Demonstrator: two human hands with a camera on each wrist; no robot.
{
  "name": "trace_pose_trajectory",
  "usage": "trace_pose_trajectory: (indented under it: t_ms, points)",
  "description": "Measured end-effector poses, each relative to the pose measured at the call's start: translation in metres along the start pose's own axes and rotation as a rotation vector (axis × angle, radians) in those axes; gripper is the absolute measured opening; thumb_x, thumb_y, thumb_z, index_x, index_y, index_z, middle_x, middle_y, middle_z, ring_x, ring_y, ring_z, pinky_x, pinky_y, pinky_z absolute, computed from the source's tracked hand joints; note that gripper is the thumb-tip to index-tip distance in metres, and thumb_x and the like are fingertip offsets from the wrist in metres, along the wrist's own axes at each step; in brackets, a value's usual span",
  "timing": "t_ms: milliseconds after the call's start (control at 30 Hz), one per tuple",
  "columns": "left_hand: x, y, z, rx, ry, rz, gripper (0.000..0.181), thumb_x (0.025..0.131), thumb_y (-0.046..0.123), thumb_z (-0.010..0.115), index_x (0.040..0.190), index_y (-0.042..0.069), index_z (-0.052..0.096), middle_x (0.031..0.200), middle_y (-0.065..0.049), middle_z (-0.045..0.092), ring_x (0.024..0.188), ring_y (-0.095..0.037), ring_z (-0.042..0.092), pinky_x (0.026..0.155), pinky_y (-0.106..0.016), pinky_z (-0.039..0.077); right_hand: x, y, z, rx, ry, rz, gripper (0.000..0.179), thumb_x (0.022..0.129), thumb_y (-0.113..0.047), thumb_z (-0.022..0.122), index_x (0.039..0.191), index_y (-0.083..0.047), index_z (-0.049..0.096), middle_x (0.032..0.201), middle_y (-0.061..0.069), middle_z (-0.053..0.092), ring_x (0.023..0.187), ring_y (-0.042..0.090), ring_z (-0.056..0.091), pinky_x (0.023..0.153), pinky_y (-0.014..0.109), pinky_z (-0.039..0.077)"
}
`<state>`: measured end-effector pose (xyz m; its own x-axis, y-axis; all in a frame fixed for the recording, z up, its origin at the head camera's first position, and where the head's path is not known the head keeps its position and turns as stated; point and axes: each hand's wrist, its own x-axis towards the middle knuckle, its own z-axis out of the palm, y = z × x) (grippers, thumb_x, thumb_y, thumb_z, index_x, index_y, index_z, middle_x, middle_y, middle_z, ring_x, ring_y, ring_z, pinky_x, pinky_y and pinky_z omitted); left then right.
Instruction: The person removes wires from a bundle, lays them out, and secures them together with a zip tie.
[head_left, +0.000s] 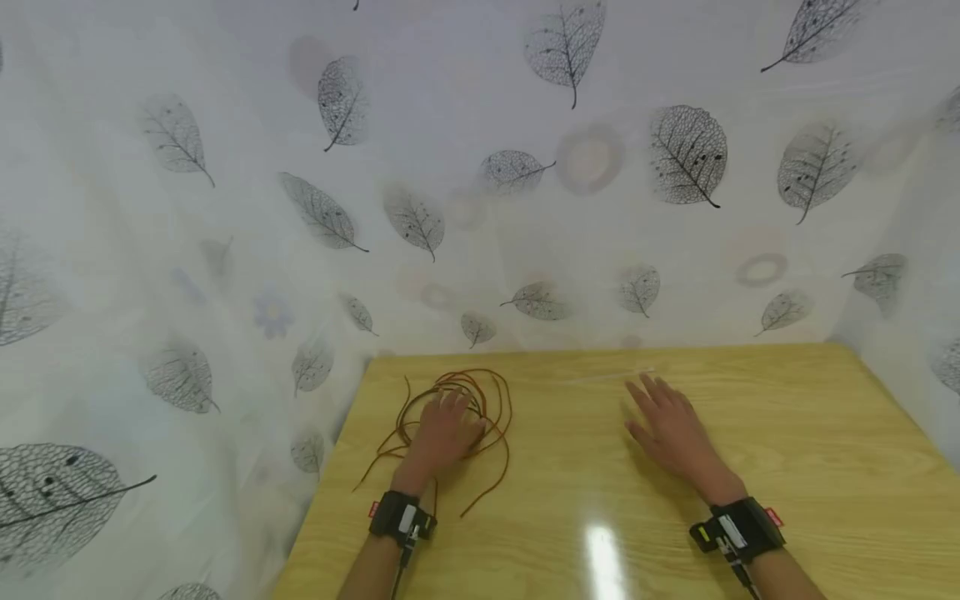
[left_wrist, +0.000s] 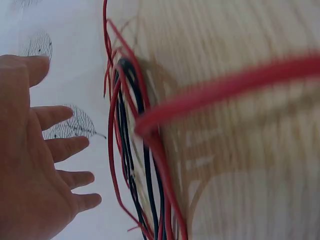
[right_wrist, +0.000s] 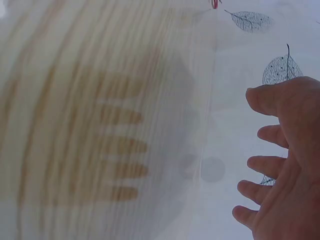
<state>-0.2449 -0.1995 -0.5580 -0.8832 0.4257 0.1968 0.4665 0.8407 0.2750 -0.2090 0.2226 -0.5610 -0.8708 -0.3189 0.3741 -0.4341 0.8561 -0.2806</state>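
Red and black wires (head_left: pixel 504 400) lie in a loose tangle of loops on the left part of the wooden table, with several ends trailing outward. Over that tangle hovers my left hand (head_left: pixel 444 433), its fingers spread and holding nothing. The left wrist view has the red wire (left_wrist: pixel 114 150) and black wire (left_wrist: pixel 148 175) beside the palm, and a gap shows between them and the fingers (left_wrist: pixel 70 149). My right hand (head_left: pixel 675 433) hangs above the table's right half with fingers apart and nothing in it; its shadow falls on the wood below.
The light wooden table (head_left: pixel 570 467) ends against a white curtain (head_left: pixel 465 275) printed with grey leaves, which hangs behind it and along both sides. A dark band with a cable (head_left: pixel 405 517) sits on my left wrist, another band (head_left: pixel 738 529) on the right.
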Motion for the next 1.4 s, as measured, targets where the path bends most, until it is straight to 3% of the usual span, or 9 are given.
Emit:
trace_pose_trajectory:
  t_ms: [133, 233, 300, 500, 767, 900, 1000, 1200, 1400]
  points:
    - [0.002, 0.012, 0.010, 0.053, 0.030, 0.063, 0.034, 0.102, 0.038, 0.064, 0.112, 0.005, 0.065, 0.115, -0.014, 0.063, 0.110, -0.033, 0.058, 0.098, -0.048, 0.047, 0.006, -0.011, 0.005, 0.037, -0.005, -0.035, 0.069, 0.094, -0.019, 0.074, 0.152, 0.001, 0.042, 0.150, 0.032, 0.044, 0.135, 0.055, 0.042, 0.108, 0.070, 0.033]
    - [0.000, 0.021, 0.015, 0.029, 0.064, 0.103, 0.025, 0.102, 0.032, 0.066, 0.086, 0.014, 0.057, 0.089, 0.000, 0.052, 0.086, -0.020, 0.049, 0.079, -0.038, 0.044, 0.011, -0.022, 0.010, 0.063, 0.001, -0.069, 0.070, 0.093, -0.017, 0.076, 0.152, 0.002, 0.042, 0.145, 0.031, 0.050, 0.129, 0.053, 0.048, 0.106, 0.068, 0.037]
    - [-0.001, 0.027, 0.018, 0.005, 0.086, 0.120, 0.027, 0.101, 0.027, 0.066, 0.081, 0.016, 0.051, 0.083, 0.004, 0.044, 0.079, -0.017, 0.042, 0.073, -0.035, 0.038, 0.014, -0.030, 0.015, 0.080, -0.006, -0.085, 0.070, 0.093, -0.016, 0.076, 0.151, 0.002, 0.043, 0.142, 0.030, 0.053, 0.126, 0.052, 0.052, 0.103, 0.067, 0.041]
    - [0.000, 0.040, 0.021, 0.051, 0.131, 0.157, 0.010, 0.093, 0.015, 0.070, 0.090, 0.011, 0.062, 0.083, 0.001, 0.054, 0.077, -0.019, 0.049, 0.071, -0.034, 0.044, 0.022, -0.060, 0.029, 0.123, -0.090, -0.088, 0.061, 0.096, -0.019, 0.073, 0.149, 0.000, 0.049, 0.133, 0.026, 0.061, 0.117, 0.048, 0.059, 0.096, 0.063, 0.048]
    - [0.000, 0.055, 0.018, 0.026, -0.049, 0.058, 0.017, 0.094, 0.032, 0.076, 0.089, 0.017, 0.069, 0.081, 0.008, 0.061, 0.076, -0.010, 0.055, 0.066, -0.027, 0.048, 0.038, -0.097, 0.050, 0.198, -0.238, -0.092, 0.048, 0.099, -0.021, 0.068, 0.141, -0.001, 0.057, 0.101, 0.010, 0.071, 0.093, 0.029, 0.068, 0.081, 0.046, 0.058]
    - [0.000, 0.060, 0.018, 0.031, -0.070, 0.021, 0.020, 0.092, 0.039, 0.078, 0.085, 0.021, 0.071, 0.078, 0.012, 0.063, 0.069, -0.005, 0.055, 0.061, -0.023, 0.047, 0.046, -0.111, 0.057, 0.294, -0.273, -0.105, 0.033, 0.100, -0.020, 0.065, 0.127, -0.001, 0.067, 0.100, 0.006, 0.073, 0.092, 0.024, 0.070, 0.083, 0.042, 0.058]
    - [0.000, 0.065, 0.015, 0.037, -0.050, 0.004, 0.018, 0.092, 0.035, 0.078, 0.084, 0.020, 0.071, 0.077, 0.011, 0.064, 0.068, -0.006, 0.057, 0.059, -0.023, 0.046, 0.050, -0.120, 0.062, 0.290, -0.261, -0.145, 0.026, 0.099, -0.017, 0.065, 0.120, -0.001, 0.070, 0.104, 0.010, 0.073, 0.095, 0.027, 0.070, 0.084, 0.043, 0.057]
    - [0.002, 0.069, 0.010, 0.003, -0.029, 0.023, 0.014, 0.092, 0.027, 0.076, 0.084, 0.019, 0.069, 0.077, 0.009, 0.060, 0.067, -0.006, 0.054, 0.056, -0.021, 0.045, 0.053, -0.127, 0.069, 0.177, -0.186, -0.202, 0.040, 0.093, -0.007, 0.074, 0.132, -0.008, 0.066, 0.104, 0.005, 0.062, 0.087, 0.020, 0.060, 0.066, 0.033, 0.055]
    - [-0.001, 0.066, 0.007, -0.003, -0.018, 0.078, 0.005, 0.095, 0.023, 0.072, 0.091, 0.020, 0.070, 0.086, 0.009, 0.059, 0.076, -0.005, 0.054, 0.062, -0.020, 0.046, 0.061, -0.129, 0.073, 0.120, -0.121, -0.282, 0.023, 0.085, -0.008, 0.083, 0.105, -0.017, 0.077, 0.131, 0.009, 0.060, 0.108, 0.028, 0.058, 0.082, 0.040, 0.055]
